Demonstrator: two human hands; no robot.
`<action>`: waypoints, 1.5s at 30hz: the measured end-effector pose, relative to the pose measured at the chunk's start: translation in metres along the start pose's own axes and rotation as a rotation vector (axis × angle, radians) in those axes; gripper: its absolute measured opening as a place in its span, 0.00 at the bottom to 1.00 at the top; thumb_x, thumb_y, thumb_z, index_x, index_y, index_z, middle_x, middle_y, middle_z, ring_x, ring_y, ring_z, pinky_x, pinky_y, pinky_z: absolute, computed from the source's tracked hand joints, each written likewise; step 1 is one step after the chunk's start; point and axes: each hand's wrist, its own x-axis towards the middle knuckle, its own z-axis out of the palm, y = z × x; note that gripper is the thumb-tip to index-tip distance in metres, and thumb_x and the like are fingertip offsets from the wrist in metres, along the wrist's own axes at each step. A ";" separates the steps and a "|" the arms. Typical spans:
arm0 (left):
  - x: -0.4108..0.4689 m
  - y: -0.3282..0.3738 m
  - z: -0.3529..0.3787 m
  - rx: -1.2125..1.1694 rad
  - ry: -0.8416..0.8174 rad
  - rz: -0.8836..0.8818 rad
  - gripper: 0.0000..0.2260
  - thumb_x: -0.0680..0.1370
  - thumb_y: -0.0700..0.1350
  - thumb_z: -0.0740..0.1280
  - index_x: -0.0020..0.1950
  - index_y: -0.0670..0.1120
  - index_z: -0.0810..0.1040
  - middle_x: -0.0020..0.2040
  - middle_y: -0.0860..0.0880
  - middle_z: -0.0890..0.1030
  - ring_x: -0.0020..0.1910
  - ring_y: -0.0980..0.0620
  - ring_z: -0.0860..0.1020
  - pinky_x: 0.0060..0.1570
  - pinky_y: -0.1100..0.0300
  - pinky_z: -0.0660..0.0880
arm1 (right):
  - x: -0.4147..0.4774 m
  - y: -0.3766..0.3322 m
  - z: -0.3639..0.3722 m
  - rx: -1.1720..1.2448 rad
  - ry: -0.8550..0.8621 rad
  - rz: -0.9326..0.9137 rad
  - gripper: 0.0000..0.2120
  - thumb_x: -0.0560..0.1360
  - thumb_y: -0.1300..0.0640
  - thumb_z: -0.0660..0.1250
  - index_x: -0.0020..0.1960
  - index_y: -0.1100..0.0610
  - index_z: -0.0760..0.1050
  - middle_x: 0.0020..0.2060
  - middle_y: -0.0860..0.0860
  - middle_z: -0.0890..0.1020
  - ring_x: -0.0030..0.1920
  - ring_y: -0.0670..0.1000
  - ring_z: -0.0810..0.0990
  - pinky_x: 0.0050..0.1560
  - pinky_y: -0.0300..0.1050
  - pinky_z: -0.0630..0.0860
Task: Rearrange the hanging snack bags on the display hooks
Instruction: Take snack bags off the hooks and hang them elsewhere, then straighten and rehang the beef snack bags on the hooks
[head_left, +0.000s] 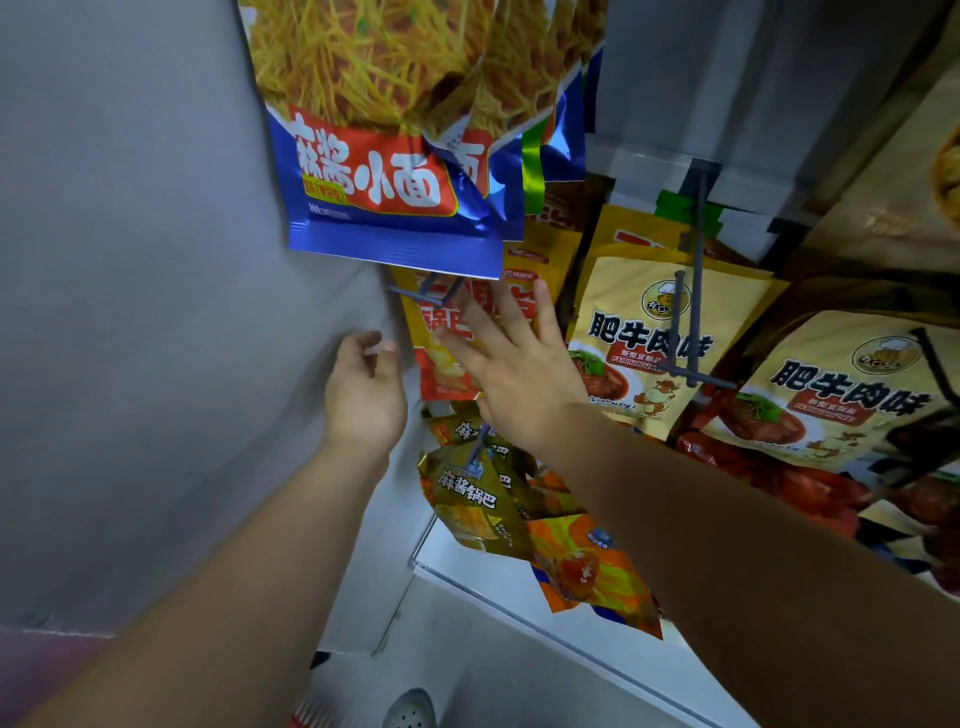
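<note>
Blue noodle snack bags (384, 156) hang at the top of the rack. Below them a yellow and red snack bag (441, 332) hangs on a grey hook (423, 293). My right hand (514, 364) is spread flat with its fingers apart against that bag, just under the hook's tip. My left hand (366, 387) hovers to the left of the bag with its fingers loosely curled and nothing in it. Gold bags (470, 493) and an orange bag (587, 566) hang lower down, partly hidden by my right forearm.
Cream-yellow beef-flavour bags (649, 338) hang to the right on long grey hooks (693, 291), with more at the far right (852, 395). A grey wall (130, 312) closes the left side. A white shelf edge (519, 608) runs below; a shoe (410, 709) shows on the floor.
</note>
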 end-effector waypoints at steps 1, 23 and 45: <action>-0.001 -0.003 -0.001 -0.002 -0.013 -0.012 0.16 0.80 0.56 0.62 0.64 0.52 0.75 0.63 0.45 0.82 0.62 0.42 0.80 0.67 0.41 0.75 | 0.003 0.003 0.001 -0.004 -0.019 0.017 0.41 0.74 0.46 0.71 0.83 0.45 0.56 0.84 0.55 0.50 0.82 0.67 0.41 0.75 0.73 0.30; -0.086 0.029 0.081 0.128 -0.396 0.117 0.11 0.84 0.49 0.66 0.67 0.52 0.77 0.55 0.55 0.80 0.59 0.49 0.79 0.56 0.56 0.73 | -0.177 0.070 -0.003 0.593 0.070 0.591 0.17 0.75 0.54 0.73 0.63 0.56 0.82 0.68 0.58 0.78 0.68 0.61 0.76 0.64 0.62 0.78; -0.088 0.050 0.162 0.132 -0.215 0.098 0.06 0.83 0.40 0.65 0.54 0.45 0.68 0.44 0.47 0.73 0.39 0.54 0.71 0.36 0.60 0.67 | -0.208 0.155 -0.003 1.250 0.392 1.542 0.24 0.78 0.51 0.73 0.71 0.54 0.69 0.58 0.48 0.79 0.56 0.51 0.78 0.49 0.43 0.72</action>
